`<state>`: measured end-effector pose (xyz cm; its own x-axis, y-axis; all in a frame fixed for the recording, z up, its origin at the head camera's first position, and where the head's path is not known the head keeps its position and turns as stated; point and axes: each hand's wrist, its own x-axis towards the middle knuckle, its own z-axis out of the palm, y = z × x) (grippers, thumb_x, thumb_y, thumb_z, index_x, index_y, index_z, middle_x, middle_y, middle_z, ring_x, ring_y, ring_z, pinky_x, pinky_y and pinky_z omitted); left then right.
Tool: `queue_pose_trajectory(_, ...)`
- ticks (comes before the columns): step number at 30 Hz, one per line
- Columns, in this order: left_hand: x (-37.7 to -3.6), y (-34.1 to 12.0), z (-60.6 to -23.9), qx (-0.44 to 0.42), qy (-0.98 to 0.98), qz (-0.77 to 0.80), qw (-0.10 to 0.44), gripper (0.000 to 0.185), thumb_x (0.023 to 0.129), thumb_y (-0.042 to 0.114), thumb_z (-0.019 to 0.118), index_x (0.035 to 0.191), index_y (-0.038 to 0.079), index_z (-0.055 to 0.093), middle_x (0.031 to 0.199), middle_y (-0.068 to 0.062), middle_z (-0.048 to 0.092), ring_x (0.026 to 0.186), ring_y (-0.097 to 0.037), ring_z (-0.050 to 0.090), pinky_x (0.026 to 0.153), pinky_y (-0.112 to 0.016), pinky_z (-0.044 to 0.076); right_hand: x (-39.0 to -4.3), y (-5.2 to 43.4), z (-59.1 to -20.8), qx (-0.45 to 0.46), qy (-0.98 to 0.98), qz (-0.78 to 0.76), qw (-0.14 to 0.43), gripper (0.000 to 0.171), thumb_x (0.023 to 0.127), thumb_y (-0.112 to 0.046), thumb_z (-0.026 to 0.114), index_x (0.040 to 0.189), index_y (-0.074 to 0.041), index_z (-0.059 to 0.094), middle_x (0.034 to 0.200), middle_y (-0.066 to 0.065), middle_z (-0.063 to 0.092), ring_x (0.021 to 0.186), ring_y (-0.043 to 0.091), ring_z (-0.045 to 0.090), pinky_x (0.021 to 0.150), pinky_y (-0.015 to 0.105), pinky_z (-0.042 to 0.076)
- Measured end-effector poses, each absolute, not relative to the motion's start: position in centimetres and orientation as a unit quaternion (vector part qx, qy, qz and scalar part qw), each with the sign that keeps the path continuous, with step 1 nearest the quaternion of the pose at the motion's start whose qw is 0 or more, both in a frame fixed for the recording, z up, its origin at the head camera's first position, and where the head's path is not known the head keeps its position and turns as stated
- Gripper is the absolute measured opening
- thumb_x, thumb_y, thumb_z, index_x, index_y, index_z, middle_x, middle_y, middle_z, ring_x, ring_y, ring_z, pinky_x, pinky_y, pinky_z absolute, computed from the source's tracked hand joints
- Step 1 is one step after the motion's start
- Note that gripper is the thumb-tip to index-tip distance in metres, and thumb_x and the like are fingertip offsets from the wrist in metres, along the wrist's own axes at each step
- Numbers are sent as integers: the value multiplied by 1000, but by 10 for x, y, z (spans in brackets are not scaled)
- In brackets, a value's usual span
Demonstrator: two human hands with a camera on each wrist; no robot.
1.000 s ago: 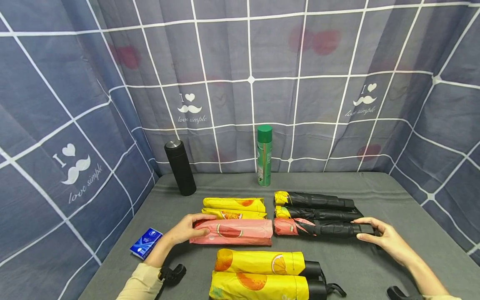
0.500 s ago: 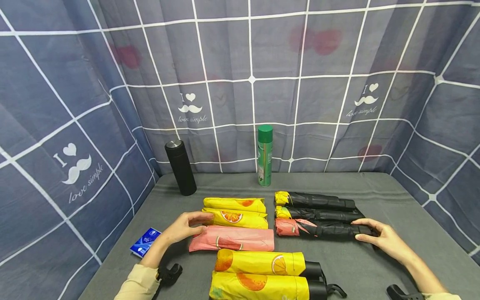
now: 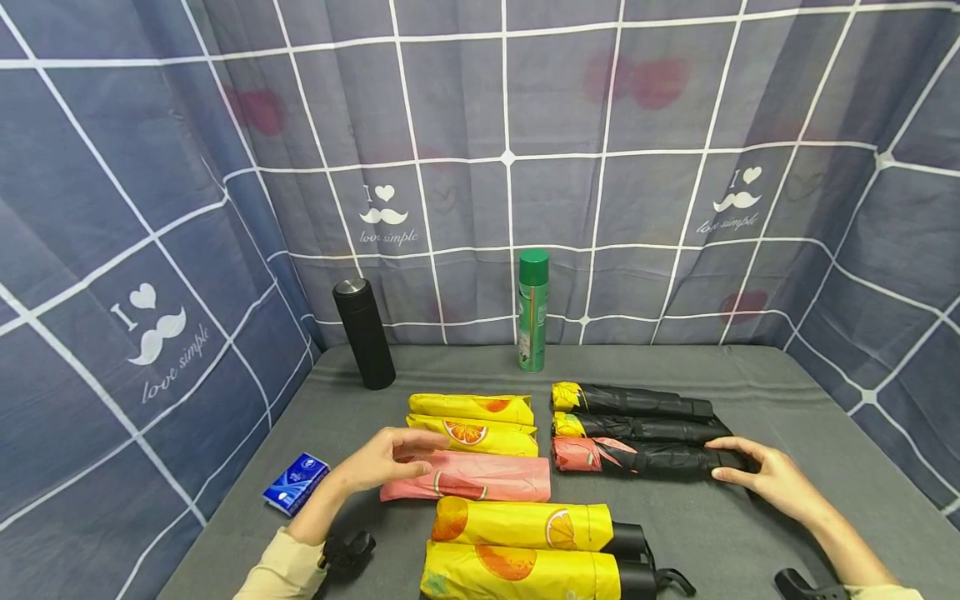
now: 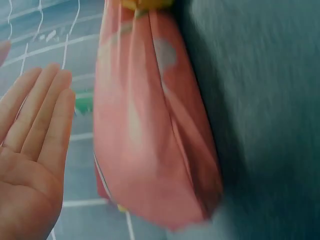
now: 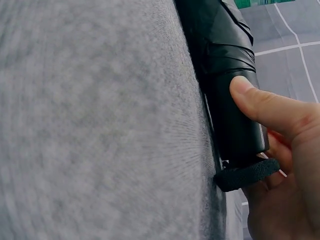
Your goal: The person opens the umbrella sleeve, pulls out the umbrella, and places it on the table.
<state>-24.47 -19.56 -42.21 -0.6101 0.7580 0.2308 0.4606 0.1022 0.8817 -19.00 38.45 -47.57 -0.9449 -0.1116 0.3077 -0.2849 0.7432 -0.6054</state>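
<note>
My left hand is held over the left end of a pink umbrella sleeve with a watermelon print. The left wrist view shows its fingers straight and apart from the sleeve. My right hand pinches the black handle of a folded umbrella with black and pink cloth, thumb on the near side. This umbrella lies in line with the pink sleeve, to its right. Behind it lie two folded black-and-yellow umbrellas. Two flat yellow sleeves lie behind the pink one.
Two sleeved yellow umbrellas with black handles lie at the front. A blue tissue pack is left of my left forearm. A black flask and a green spray can stand at the back, before a checked curtain.
The left hand has let go of the pink sleeve, which now lies a little nearer the front, apart from the yellow sleeves. My right hand has stayed on the umbrella handle.
</note>
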Motion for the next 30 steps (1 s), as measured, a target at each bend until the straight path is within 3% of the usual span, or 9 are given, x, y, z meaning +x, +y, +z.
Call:
queue_pose_trajectory(5, -233, -180, -417, 440, 733, 496, 152, 38, 89, 4, 64, 127, 0, 58, 124, -14, 59, 112, -31, 55, 92, -47, 44, -190, 382, -477, 119, -923, 333, 149, 36, 77, -28, 79, 109, -19, 68, 107, -6, 64, 102, -14, 43, 79, 7, 33)
queue_pose_trajectory(9, -226, -168, -416, 467, 743, 459, 138, 39, 89, 9, 66, 127, 6, 60, 124, -5, 60, 114, -20, 54, 95, -37, 43, -190, 381, -478, 135, -920, 331, 160, 35, 75, -26, 80, 108, -19, 68, 106, -7, 63, 103, -15, 41, 81, 4, 30)
queue_pose_trajectory(12, -222, -160, -420, 487, 742, 440, 134, 38, 88, 12, 66, 125, 6, 60, 122, -5, 61, 112, -19, 55, 93, -34, 45, -190, 381, -479, 146, -917, 333, 166, 35, 75, -23, 81, 107, -18, 68, 105, -8, 62, 104, -16, 40, 83, 2, 28)
queue_pose_trajectory(18, -219, -150, -436, 489, 713, 461, 203, 38, 90, 5, 63, 125, -4, 56, 121, -17, 60, 111, -30, 56, 91, -43, 46, -189, 382, -479, 166, -913, 328, 179, 36, 73, -19, 82, 107, -17, 68, 105, -8, 62, 105, -14, 42, 84, 2, 28)
queue_pose_trajectory(21, -219, -148, -444, 489, 705, 469, 211, 38, 90, 2, 63, 125, -7, 55, 122, -20, 58, 113, -32, 55, 94, -42, 43, -189, 381, -479, 167, -914, 323, 180, 36, 73, -20, 82, 107, -18, 69, 105, -8, 63, 105, -14, 43, 84, 3, 28)
queue_pose_trajectory(30, -217, -152, -458, 471, 749, 430, 183, 40, 89, 19, 67, 127, 7, 60, 122, 1, 60, 107, -10, 54, 91, -27, 44, -189, 381, -477, 158, -921, 292, 203, 37, 70, -25, 84, 103, -21, 70, 102, -10, 64, 102, -16, 43, 82, 2, 30)
